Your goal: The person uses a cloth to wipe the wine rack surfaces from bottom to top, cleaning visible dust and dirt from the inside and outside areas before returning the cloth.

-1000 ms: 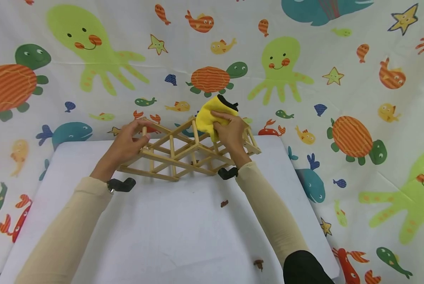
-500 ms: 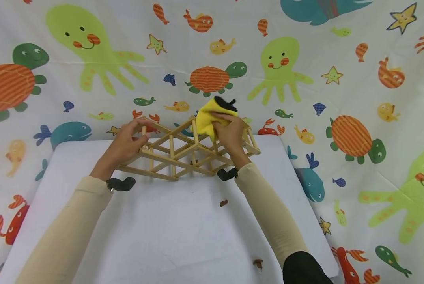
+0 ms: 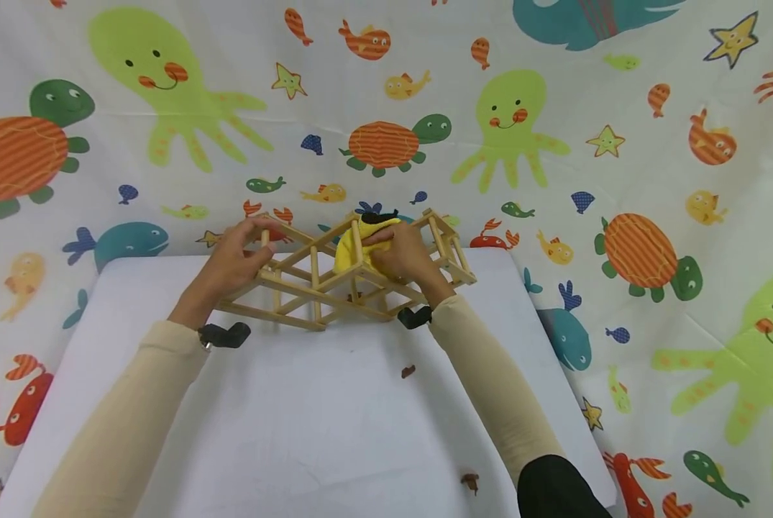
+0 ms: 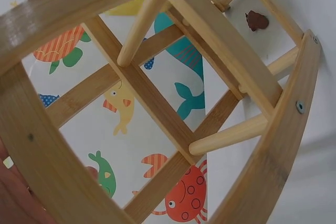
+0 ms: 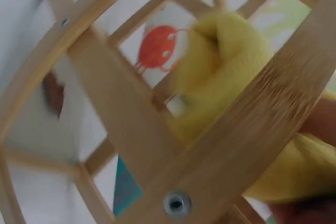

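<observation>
A wooden lattice rack [image 3: 302, 291] of crossed slats and dowels stands at the back of the white table. My left hand [image 3: 231, 266] grips its left end, thumb on the near side. In my right hand [image 3: 402, 252] is a yellow cloth [image 3: 347, 252] with black edging, bunched in an opening of the rack. The right wrist view shows the cloth [image 5: 226, 66] pushed between the slats, blurred, with a bolted slat [image 5: 252, 124] crossing in front. In the left wrist view, slats hide most of the left hand [image 4: 18, 198].
Small brown scraps lie on the white table [image 3: 295, 432]: one scrap [image 3: 408, 371] in front of the rack, another scrap [image 3: 469, 482] near the right forearm. Behind the table hangs a curtain [image 3: 386, 72] printed with sea animals.
My right hand has moved down and slightly left, taking the yellow cloth from above the rack down among its slats. The left hand and the rack have stayed put.
</observation>
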Motion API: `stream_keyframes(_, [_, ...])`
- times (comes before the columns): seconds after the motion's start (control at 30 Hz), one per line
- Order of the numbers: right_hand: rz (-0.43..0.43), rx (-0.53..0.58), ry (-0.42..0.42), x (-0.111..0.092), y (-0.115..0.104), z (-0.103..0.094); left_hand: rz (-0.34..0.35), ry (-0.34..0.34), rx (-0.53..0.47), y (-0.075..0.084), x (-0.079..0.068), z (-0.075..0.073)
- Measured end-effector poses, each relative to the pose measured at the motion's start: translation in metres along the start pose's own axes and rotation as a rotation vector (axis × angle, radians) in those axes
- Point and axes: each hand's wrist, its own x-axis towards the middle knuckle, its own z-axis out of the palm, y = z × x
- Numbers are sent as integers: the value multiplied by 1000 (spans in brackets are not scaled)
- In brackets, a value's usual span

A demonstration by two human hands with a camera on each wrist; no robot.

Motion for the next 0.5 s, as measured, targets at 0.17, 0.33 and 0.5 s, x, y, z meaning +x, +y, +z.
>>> stream_keyframes(0.17, [-97,512,469,-6,3,-3,-2,4,-7,0,-1,3])
stream_keyframes(0.33, [-231,672,499,-11,-6,-7,4,7,-19,-1,-5,4])
stream_keyframes(0.5, [-413,658,269,-11,-40,-6,23,13,-28,-2,-7,4])
